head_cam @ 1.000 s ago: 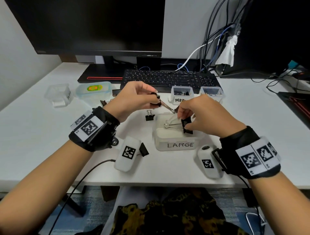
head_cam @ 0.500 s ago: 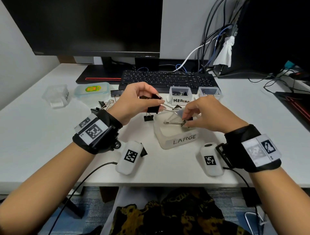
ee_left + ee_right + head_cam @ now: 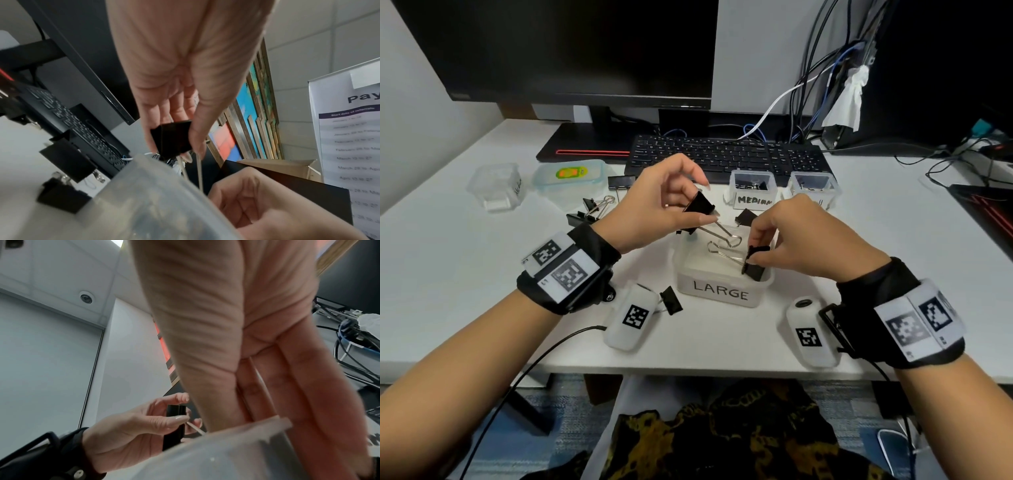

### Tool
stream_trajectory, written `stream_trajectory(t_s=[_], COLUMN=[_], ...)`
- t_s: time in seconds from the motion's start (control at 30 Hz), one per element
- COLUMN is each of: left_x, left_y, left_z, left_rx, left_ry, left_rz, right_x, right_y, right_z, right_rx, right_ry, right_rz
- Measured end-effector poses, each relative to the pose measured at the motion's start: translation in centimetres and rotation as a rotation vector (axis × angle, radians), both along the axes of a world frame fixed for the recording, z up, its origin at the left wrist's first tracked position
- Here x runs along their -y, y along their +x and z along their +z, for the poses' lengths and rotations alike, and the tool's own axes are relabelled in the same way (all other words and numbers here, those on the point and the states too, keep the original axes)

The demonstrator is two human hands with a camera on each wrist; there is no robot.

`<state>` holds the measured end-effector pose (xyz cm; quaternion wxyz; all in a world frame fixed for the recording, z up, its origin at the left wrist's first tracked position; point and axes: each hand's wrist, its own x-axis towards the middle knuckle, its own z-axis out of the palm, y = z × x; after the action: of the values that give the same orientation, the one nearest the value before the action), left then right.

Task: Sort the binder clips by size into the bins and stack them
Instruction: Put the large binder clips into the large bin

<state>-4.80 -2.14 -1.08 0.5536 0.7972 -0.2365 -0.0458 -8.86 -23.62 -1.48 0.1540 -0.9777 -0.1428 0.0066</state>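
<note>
1. Head view: the left hand [image 3: 654, 209] pinches a large black clip [image 3: 698, 205] between thumb and fingertips, held above the far left edge of the LARGE bin [image 3: 722, 291], its wire handles pointing right and down over the bin.
2. Left wrist view: the same clip [image 3: 172, 138] sits between the thumb and the fingers [image 3: 148, 129], its two wire arms hanging toward the bin's translucent rim [image 3: 164, 186].
3. Head view: the right hand [image 3: 798, 236] grips a second clip [image 3: 755, 262] by its black body, thumb on the near side and fingers curled over the top; this clip is at the bin's right inner wall, handles pointing left across the bin's inside.
4. The two sets of handles lie close above the bin; whether they touch cannot be told.
5. Right wrist view: the right fingers [image 3: 298, 386] press together with a wire arm between them; the clip body is hidden there. The left hand [image 3: 133, 426] shows beyond with its clip [image 3: 174, 423].
6. Behind the LARGE bin stand a MEDIUM bin [image 3: 753, 192] with clips inside and a third bin [image 3: 813, 186], label hidden.
7. Loose clips lie on the desk [image 3: 448, 274]: one [image 3: 671, 299] just left of the LARGE bin, one [image 3: 745, 216] behind it, several [image 3: 595, 209] past the left wrist.
8. A keyboard [image 3: 726, 157] and monitor [image 3: 571, 51] sit farther back; two lidded containers [image 3: 496, 185] are at far left.
</note>
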Motion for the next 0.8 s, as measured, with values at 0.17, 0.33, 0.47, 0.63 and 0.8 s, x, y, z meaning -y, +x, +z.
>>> stream_trajectory(t_s=[0.17, 0.33, 0.47, 0.63, 0.8], left_x=[-0.1, 0.5, 0.7, 1.4, 1.2], left_y=[0.5, 1.0, 1.5, 1.0, 1.1], left_z=[-0.5, -0.7, -0.7, -0.1, -0.4], left_rx=[0.044, 0.217, 0.391, 0.322, 0.237], left_ry=[0.071, 0.272, 0.524, 0.406, 0.368], left_rz=[-0.062, -0.029, -0.002, -0.112, -0.102], right_x=[0.0, -0.2, -0.5, -0.5, -0.5], right_y=[0.0, 0.0, -0.2, -0.4, -0.5], right_z=[0.0, 0.2, 0.2, 0.1, 0.2], right_rx=[0.075, 0.077, 0.093, 0.09, 0.073], right_ry=[-0.014, -0.064, -0.066, -0.047, -0.034], right_rz=[0.017, 0.006, -0.014, -0.015, -0.02])
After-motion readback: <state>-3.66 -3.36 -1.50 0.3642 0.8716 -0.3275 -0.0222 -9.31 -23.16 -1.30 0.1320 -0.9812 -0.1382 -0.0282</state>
